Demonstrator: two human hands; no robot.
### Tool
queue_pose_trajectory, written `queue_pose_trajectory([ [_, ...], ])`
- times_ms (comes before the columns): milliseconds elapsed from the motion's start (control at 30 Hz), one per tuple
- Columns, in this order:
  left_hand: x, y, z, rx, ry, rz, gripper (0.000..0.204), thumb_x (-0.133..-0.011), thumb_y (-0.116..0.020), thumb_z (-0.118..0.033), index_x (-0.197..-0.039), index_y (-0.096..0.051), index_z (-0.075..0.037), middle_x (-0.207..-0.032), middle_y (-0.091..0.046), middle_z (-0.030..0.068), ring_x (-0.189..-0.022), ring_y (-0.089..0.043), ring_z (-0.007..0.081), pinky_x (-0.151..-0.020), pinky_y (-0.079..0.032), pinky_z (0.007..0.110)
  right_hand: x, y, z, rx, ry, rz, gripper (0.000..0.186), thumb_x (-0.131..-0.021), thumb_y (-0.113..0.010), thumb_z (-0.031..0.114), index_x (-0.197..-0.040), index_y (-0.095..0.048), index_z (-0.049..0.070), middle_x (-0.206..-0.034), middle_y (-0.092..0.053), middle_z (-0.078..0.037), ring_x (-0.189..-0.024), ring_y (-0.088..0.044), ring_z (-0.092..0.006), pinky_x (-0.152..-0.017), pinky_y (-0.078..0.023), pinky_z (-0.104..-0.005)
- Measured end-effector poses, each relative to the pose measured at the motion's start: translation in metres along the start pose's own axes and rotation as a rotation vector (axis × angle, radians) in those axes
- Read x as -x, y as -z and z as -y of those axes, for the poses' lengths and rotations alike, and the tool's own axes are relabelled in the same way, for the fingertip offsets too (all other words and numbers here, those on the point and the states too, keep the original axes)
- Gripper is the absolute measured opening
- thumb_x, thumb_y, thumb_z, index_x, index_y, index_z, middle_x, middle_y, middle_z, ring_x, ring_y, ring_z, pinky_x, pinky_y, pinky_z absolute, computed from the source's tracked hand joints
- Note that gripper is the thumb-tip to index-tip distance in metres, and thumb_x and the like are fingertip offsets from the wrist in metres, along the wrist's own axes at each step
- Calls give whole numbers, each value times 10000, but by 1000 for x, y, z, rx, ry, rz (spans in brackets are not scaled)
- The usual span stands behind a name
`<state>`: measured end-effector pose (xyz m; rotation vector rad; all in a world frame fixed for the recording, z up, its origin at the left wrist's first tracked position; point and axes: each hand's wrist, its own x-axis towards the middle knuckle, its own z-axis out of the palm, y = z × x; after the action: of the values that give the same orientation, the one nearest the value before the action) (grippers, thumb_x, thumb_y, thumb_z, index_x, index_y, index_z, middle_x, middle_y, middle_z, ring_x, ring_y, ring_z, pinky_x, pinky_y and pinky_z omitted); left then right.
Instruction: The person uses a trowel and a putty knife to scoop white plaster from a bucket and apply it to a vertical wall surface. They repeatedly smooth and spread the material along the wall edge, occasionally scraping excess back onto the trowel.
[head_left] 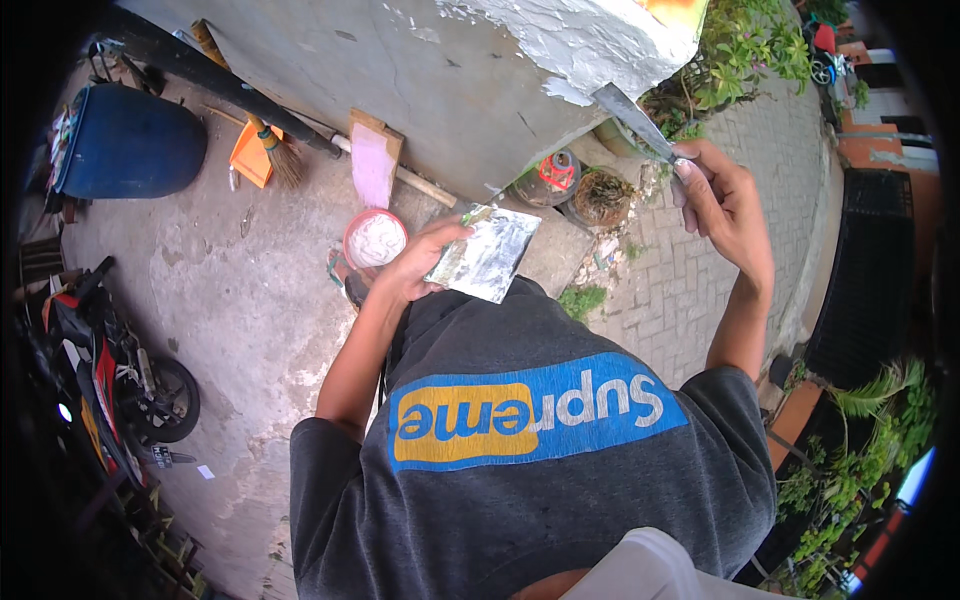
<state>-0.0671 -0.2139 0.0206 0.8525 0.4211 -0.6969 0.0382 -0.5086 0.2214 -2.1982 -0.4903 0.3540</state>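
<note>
"Well, what's happening?"

"Right of the paste bucket (348,241), the left hand (420,262) is pinching a smeared square plate (488,256)."

"And the right hand (728,205)?"

"It's pinching a putty knife (638,123), blade pointing toward the wall (450,80)."

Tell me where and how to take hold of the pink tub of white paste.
Probably pinch the tub's rim, coming from the left: that round edge is exposed there, while white paste covers the middle and the left hand is on the right.
</note>
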Motion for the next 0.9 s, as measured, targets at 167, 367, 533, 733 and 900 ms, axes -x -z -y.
queue_pose_trajectory([
  [167,7,-16,-5,30,16,-90,366,-864,-582,-264,-1139,-537,-27,-776,-646,34,-517,-611,78,-329,-424,205,5,3,16,-43,-40,-32,212,-979,-485,174,-1073,-553,-3,-617,-502,9,-465,-451,-52,-430,-343,-223],
  [367,-5,2,-6,-39,-12,-15,351,-865,-575,-282,-1121,-549,-44,-778,-642,31,-515,-602,73,-330,-409,206,5,11,21,-145,58,-98,211,-981,-484,182,-1077,-555,8,-614,-517,5,-457,-469,-51,-404,-336,-223],
  [533,-7,0,-6,-44,-13,-10,345,-864,-571,-299,-1100,-560,-48,-739,-631,22,-484,-581,70,-310,-378,202,-5,-2,11,21,6,46,189,-966,-498,148,-1049,-570,-6,-600,-522,-11,-451,-476,-61,-439,-370,-236],
  [733,-8,-2,-7,-66,-7,-40,368,-862,-574,-296,-1123,-555,-38,-726,-631,27,-464,-571,72,-301,-366,201,-14,-7,14,43,-12,13,182,-960,-502,135,-1023,-574,-20,-601,-514,-18,-452,-463,-63,-462,-378,-238],
  [900,-11,0,-6,-57,-22,-31,376,-870,-568,-285,-1141,-545,-25,-732,-634,31,-466,-573,71,-302,-370,199,-14,4,17,-26,21,-38,183,-966,-499,144,-1023,-568,-15,-599,-500,2,-451,-434,-53,-441,-349,-232],
])
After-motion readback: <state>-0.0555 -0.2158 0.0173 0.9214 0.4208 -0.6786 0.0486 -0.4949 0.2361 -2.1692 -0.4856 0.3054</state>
